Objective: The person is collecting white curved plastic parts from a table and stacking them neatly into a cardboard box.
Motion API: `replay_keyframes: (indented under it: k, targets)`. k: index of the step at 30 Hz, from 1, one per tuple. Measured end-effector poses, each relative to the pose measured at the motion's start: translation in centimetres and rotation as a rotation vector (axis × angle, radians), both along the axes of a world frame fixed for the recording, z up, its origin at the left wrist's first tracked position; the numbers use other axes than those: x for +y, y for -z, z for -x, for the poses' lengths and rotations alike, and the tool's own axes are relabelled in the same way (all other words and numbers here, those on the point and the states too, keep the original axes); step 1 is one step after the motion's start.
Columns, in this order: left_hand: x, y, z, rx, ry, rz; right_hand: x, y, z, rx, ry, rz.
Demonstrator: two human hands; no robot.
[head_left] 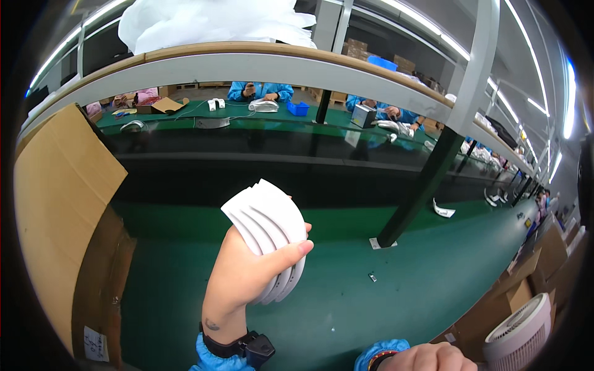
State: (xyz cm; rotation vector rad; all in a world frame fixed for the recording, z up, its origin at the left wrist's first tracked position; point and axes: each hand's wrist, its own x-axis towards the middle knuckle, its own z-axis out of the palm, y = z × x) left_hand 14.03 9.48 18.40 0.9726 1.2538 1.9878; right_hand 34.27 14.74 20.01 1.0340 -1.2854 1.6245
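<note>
My left hand is raised over the green work table. Its fingers wrap round a stack of several curved white plastic pieces, the thumb pressing across the near side. The pieces lie nested against each other and fan out at the top. At the lower edge, my right hand shows only its back and knuckles. Its fingertips are cut off by the picture's rim, so I cannot see whether it holds anything. A small dark part lies on the table to the right of the stack.
An open cardboard box stands at the left. A dark post rises from the table to a shelf. Beyond a black conveyor belt, people in blue sleeves work. A white fan stands at the lower right.
</note>
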Motion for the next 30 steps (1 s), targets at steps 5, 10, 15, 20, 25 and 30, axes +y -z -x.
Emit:
replay_keyframes:
  k: [5, 10, 15, 20, 25, 30]
  targets:
    - [-0.3, 0.0, 0.0, 0.01, 0.001, -0.027, 0.6, 0.3, 0.2, -0.026, -0.086, -0.036]
    - [0.0, 0.2, 0.1, 0.041, 0.002, -0.019, 0.3, 0.1, 0.5, -0.042, -0.08, -0.036]
    - [-0.3, 0.3, 0.1, 0.036, 0.007, -0.016, -0.3, 0.3, 0.5, -0.063, -0.081, 0.004]
    - [0.1, 0.2, -0.2, 0.046, 0.007, -0.001, -0.2, 0.1, 0.0, -0.132, -0.13, 0.053]
    - [-0.1, 0.7, 0.1, 0.015, -0.064, -0.025, 0.6, 0.5, 0.2, -0.261, -0.291, 0.107]
    - [0.7, 0.4, -0.5, 0.008, -0.056, -0.029, 0.6, 0.1, -0.5, -0.261, -0.211, 0.113]
